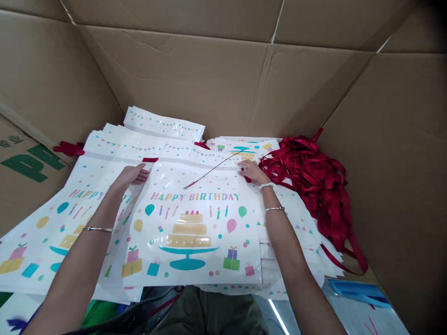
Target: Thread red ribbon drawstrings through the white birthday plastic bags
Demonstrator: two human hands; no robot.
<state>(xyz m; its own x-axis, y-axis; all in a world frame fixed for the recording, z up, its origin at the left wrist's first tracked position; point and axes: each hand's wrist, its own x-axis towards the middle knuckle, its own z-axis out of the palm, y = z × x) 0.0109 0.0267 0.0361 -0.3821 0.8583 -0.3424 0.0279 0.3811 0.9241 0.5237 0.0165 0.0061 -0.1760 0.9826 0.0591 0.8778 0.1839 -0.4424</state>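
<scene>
A white drawstring-style bag (188,181) printed with HAPPY BIRTHDAY, a cake, balloons and gifts lies flat before me. Red ribbon (150,160) shows at its upper left edge, with another bit by its upper right edge. My left hand (136,175) is beside the upper left edge, fingers extended close together and seemingly empty. At the upper right edge, my right hand (253,171) rests palm down over the bag and red ribbon end, thumb and finger apart. A long thin wire threading needle (214,169) with a looped, reddish end lies diagonally across the bag.
Similar bags (94,167) are stacked left and behind, with more beneath my right arm. A tangled heap of red ribbon (307,172) lies at right. Tall cardboard walls (195,70) enclose the back and sides. A blue plastic-edged item (361,292) sits at lower right.
</scene>
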